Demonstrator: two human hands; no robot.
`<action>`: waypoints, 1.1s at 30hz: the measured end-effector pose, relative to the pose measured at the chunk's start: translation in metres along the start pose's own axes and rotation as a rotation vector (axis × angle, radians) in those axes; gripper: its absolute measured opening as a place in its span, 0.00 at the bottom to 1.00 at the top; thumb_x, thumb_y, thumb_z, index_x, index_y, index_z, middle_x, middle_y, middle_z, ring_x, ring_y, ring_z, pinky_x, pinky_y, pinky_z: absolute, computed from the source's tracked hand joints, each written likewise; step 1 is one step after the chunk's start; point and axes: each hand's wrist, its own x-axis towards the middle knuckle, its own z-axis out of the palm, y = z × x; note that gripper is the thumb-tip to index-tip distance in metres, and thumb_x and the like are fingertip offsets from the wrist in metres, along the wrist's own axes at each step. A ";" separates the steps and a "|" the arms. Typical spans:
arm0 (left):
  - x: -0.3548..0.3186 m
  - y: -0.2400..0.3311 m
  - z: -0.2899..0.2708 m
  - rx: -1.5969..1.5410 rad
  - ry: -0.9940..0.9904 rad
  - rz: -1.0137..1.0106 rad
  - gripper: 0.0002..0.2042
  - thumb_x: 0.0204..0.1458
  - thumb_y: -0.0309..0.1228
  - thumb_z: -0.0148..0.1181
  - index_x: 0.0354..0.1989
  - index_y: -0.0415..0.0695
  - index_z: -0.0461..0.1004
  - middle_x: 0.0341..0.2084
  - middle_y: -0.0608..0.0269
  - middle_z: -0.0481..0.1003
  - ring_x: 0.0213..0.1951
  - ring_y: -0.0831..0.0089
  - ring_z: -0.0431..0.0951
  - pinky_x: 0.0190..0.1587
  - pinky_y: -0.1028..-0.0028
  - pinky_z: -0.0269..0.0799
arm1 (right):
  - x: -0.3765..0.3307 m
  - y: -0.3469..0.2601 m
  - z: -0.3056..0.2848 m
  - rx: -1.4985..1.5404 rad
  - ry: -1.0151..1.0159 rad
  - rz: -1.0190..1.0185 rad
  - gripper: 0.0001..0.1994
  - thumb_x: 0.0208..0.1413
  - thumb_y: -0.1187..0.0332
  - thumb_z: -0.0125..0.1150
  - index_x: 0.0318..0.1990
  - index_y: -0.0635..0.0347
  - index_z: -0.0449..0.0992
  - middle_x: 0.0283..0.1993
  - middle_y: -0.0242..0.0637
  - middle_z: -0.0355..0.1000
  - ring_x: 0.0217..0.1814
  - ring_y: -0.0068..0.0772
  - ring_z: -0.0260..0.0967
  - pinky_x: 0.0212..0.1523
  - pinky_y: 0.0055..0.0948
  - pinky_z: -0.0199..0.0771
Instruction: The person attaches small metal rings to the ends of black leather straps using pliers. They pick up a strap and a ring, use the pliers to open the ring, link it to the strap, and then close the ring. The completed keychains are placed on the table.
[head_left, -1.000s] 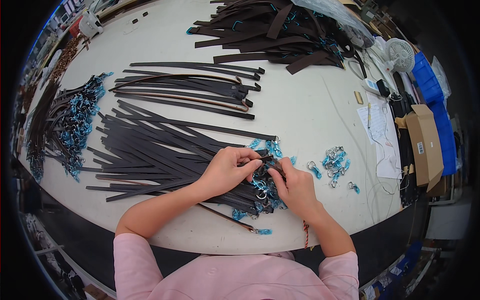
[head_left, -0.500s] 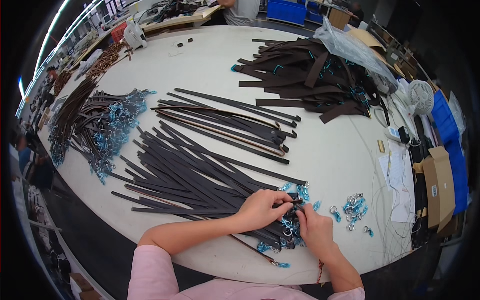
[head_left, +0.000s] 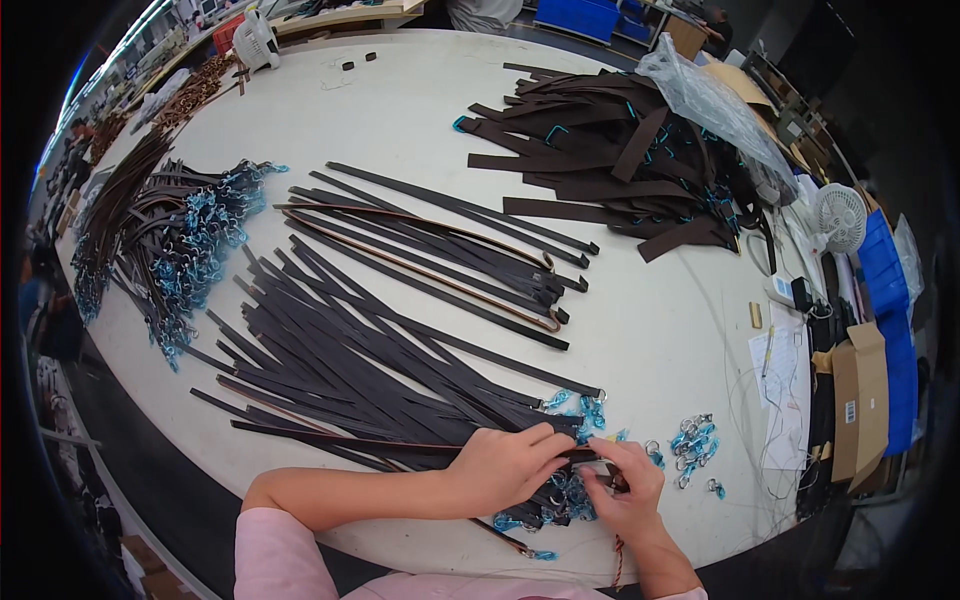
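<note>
A dark strap (head_left: 400, 443) with a reddish-brown edge runs along the near side of a strap pile. My left hand (head_left: 508, 466) pinches this strap close to its right end. At that end my right hand (head_left: 628, 486) is closed, thumb and forefinger bent round the tip and a small shiny piece I cannot make out clearly. Below both hands lie metal clasps (head_left: 565, 497) in blue wrapping, fixed to the strap ends. Dark straps (head_left: 340, 345) fan out leftward from there. Just right of my right hand are loose rings and clasps (head_left: 692, 440), also wrapped in blue.
Another row of straps (head_left: 430, 255) lies beyond the pile. Finished-looking straps with blue-wrapped clasps (head_left: 190, 235) are heaped at left. Wide brown webbing (head_left: 590, 160) is piled at the far right under clear plastic (head_left: 715, 105). A white fan (head_left: 838, 217) and a cardboard box (head_left: 862, 405) stand at the right edge.
My hands have shifted slightly toward me and apart, and the strap between them now lies stretched along the pile's near side. The whole view has moved a little.
</note>
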 end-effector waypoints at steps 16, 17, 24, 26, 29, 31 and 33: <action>-0.006 0.009 -0.011 0.287 -0.052 0.294 0.20 0.47 0.25 0.66 0.51 0.42 0.78 0.32 0.67 0.73 0.34 0.70 0.76 0.36 0.72 0.73 | -0.016 -0.011 -0.008 0.186 -0.125 0.173 0.21 0.50 0.82 0.70 0.54 0.61 0.78 0.40 0.38 0.82 0.41 0.29 0.85 0.36 0.24 0.83; -0.006 0.010 -0.011 0.291 -0.063 0.286 0.20 0.46 0.24 0.66 0.51 0.42 0.77 0.32 0.67 0.73 0.34 0.70 0.77 0.36 0.72 0.73 | -0.015 -0.008 -0.004 0.232 -0.087 0.185 0.19 0.52 0.82 0.69 0.53 0.62 0.78 0.38 0.35 0.81 0.38 0.25 0.84 0.35 0.22 0.81; -0.012 0.009 -0.009 -0.122 -0.136 0.075 0.10 0.60 0.26 0.61 0.48 0.39 0.80 0.27 0.55 0.78 0.25 0.57 0.79 0.27 0.62 0.72 | -0.007 -0.010 -0.014 0.565 -0.199 0.516 0.05 0.65 0.73 0.66 0.45 0.65 0.80 0.29 0.20 0.71 0.29 0.09 0.58 0.29 0.15 0.58; -0.007 0.011 -0.016 -0.238 -0.251 -0.049 0.10 0.63 0.31 0.60 0.45 0.38 0.82 0.23 0.51 0.79 0.23 0.58 0.79 0.27 0.64 0.70 | -0.011 0.001 -0.015 0.525 -0.244 0.502 0.06 0.65 0.71 0.66 0.41 0.65 0.80 0.29 0.19 0.69 0.31 0.08 0.59 0.31 0.15 0.58; -0.005 0.007 -0.022 -0.270 -0.338 -0.076 0.11 0.63 0.33 0.61 0.47 0.40 0.83 0.24 0.52 0.79 0.22 0.59 0.78 0.27 0.65 0.70 | -0.010 0.001 -0.018 0.622 -0.278 0.581 0.07 0.66 0.69 0.66 0.38 0.62 0.79 0.28 0.19 0.69 0.28 0.08 0.57 0.27 0.15 0.55; -0.009 0.006 -0.019 -0.205 -0.234 0.018 0.12 0.62 0.35 0.64 0.47 0.43 0.84 0.27 0.56 0.81 0.22 0.60 0.79 0.27 0.65 0.72 | -0.011 0.005 -0.022 0.712 -0.296 0.606 0.07 0.67 0.67 0.64 0.38 0.61 0.77 0.26 0.20 0.68 0.23 0.08 0.55 0.22 0.16 0.52; -0.014 0.007 -0.015 -0.081 -0.063 0.199 0.12 0.61 0.37 0.65 0.48 0.44 0.84 0.28 0.59 0.81 0.22 0.61 0.79 0.27 0.66 0.73 | -0.010 0.006 -0.023 0.797 -0.305 0.627 0.07 0.68 0.66 0.63 0.38 0.59 0.76 0.25 0.21 0.68 0.20 0.09 0.54 0.19 0.16 0.49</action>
